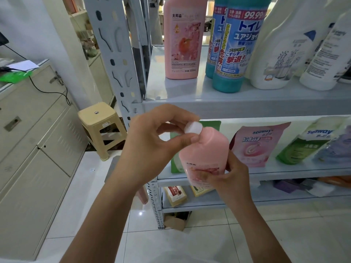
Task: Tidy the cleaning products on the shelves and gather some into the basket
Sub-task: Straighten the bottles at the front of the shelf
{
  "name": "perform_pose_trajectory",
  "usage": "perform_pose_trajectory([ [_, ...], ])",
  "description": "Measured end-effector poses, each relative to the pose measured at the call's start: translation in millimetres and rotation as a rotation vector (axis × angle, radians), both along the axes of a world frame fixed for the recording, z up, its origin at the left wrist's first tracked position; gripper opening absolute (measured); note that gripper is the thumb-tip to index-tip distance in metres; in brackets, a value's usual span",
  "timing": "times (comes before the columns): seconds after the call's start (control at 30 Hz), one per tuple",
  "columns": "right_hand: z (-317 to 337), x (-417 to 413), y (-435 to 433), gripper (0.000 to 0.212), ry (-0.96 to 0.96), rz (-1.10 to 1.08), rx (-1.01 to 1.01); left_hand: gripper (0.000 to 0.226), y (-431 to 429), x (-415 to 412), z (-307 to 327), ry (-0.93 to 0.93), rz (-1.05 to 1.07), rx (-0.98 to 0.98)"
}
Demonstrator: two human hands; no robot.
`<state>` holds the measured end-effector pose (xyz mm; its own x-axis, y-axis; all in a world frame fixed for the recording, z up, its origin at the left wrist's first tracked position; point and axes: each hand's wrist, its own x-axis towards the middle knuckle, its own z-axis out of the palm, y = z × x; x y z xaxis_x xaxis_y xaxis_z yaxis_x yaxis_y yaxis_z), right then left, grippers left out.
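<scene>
Tilted pink bottle (207, 149) gripped by right hand (229, 179), white cap (191, 128) pinched by left hand (152, 143); a loosened cap could spill.

top shelf (190, 95): pink bottle (183, 38), blue bottles (235, 54), white bottles (281, 54)

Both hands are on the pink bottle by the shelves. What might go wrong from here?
1. The left hand pinches the white cap while the pink bottle leans; if the cap loosens, liquid may spill.
2. The right hand holds only the bottle's lower part, so it might slip onto the tiled floor.
3. Shelving it beside the blue bottles could knock them.
</scene>
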<state>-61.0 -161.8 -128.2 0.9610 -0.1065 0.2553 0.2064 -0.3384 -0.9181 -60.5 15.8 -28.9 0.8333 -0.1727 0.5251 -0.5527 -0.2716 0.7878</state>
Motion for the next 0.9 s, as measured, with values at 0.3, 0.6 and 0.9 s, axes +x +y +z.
perform_pose_trajectory([
  [0.3, 8.6, -1.3, 1.6, 0.055, -0.021, 0.051, 0.085, 0.036, -6.7, 4.7, -2.5, -0.023, -0.072, -0.134],
  [0.6, 10.3, -0.1, 4.7, 0.053, -0.003, 0.087, 0.079, 0.060, -6.2, 5.8, 0.5, 0.022, -0.114, -0.171],
  [0.9, 11.4, -1.8, 4.4, 0.050, -0.014, 0.069, 0.044, 0.067, -4.9, 5.6, 1.0, 0.049, -0.150, -0.202],
])
